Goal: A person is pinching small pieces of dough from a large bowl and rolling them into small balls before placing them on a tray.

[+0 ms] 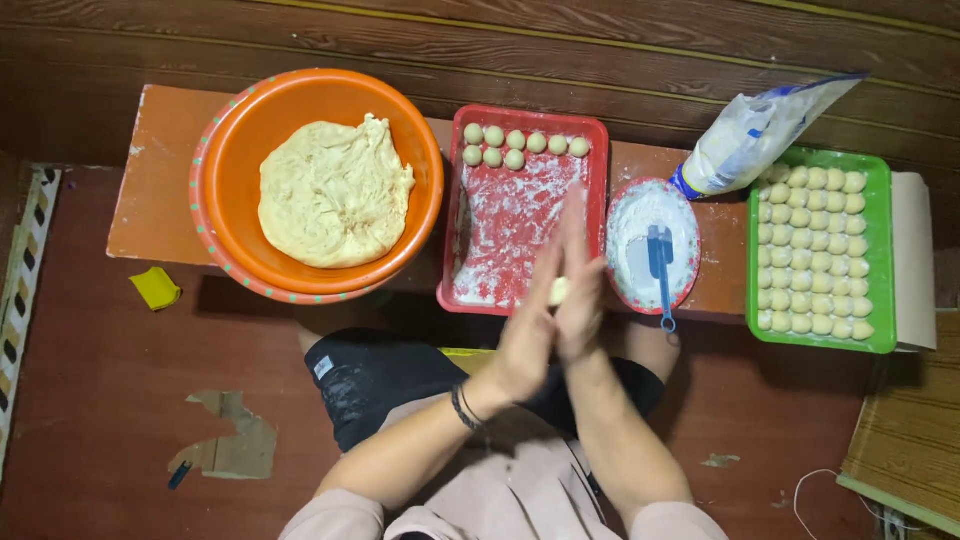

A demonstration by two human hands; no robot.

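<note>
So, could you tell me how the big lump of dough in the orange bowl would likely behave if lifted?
The dough has slumped flat in the orange bowl, so it would probably sag and stretch. Its bulk suggests it is fairly heavy. Its surface looks unfloured, so it may stick.

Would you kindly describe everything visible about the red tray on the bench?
The red tray is rectangular, shallow and looks like plastic. It lies flat on the orange bench, between the orange bowl and the round flour plate. White flour dusts its floor unevenly. Eight small pale dough balls sit in two rows along its far edge. The person's pressed-together hands hover over its near right corner, partly hiding it.
</note>
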